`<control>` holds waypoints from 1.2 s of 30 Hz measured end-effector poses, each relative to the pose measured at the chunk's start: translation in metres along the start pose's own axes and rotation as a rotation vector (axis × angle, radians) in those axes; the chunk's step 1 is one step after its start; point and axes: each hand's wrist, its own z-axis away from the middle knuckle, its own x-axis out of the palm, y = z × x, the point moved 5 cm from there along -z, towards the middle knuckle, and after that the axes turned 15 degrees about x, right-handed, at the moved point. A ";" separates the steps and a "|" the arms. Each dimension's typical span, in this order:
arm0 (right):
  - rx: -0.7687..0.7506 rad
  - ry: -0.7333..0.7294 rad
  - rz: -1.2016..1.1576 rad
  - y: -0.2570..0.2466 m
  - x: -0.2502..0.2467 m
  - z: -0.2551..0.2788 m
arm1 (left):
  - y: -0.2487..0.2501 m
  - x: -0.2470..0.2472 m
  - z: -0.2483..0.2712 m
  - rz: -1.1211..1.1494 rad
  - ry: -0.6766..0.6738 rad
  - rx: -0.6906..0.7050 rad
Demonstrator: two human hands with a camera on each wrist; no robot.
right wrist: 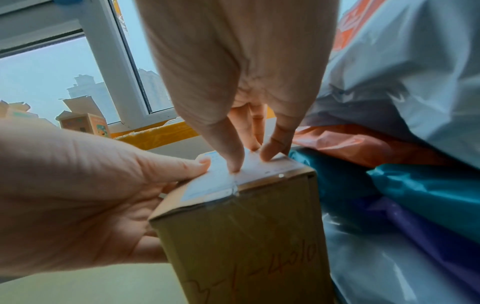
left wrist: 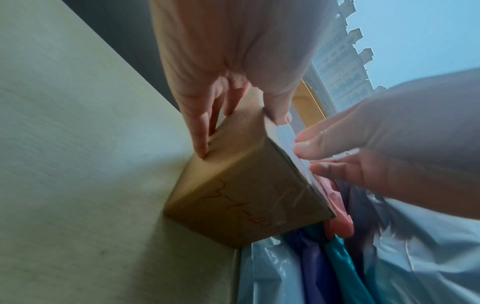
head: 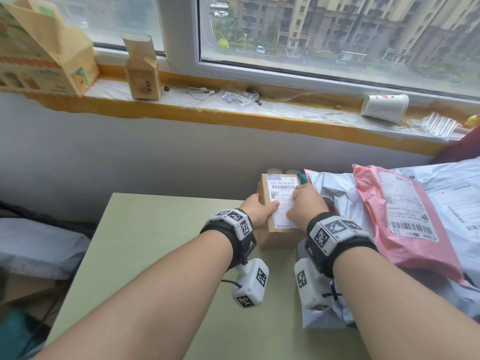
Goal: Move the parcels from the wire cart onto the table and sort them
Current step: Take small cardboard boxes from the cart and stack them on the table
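A brown cardboard box (head: 281,188) with a white shipping label on top stands on the pale green table (head: 155,255), at its far right edge. My left hand (head: 262,209) grips the box's left side, fingers down the side and thumb on the label. My right hand (head: 298,203) presses its fairly straight fingertips down on the label. In the left wrist view the box (left wrist: 241,201) shows red handwriting on its near face, with my left hand (left wrist: 241,133) above it. The right wrist view shows the box (right wrist: 246,236) under my right hand (right wrist: 249,160).
Soft parcels are heaped right beside the box: a pink mailer (head: 397,216), a grey-white one (head: 335,193), teal and purple ones (right wrist: 415,195). Open cartons (head: 142,71), cables and a tipped paper cup (head: 384,107) lie on the windowsill. A grey bag (head: 33,245) lies left of the table.
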 end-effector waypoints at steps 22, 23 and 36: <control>-0.136 0.044 -0.412 -0.049 -0.026 0.090 | 0.038 -0.146 0.126 -0.364 0.310 0.089; -0.157 0.042 -0.427 -0.058 -0.025 0.097 | 0.038 -0.156 0.138 -0.369 0.327 0.082; -0.373 -0.097 -0.452 -0.184 0.014 0.209 | 0.002 -0.274 0.282 -0.369 0.549 0.025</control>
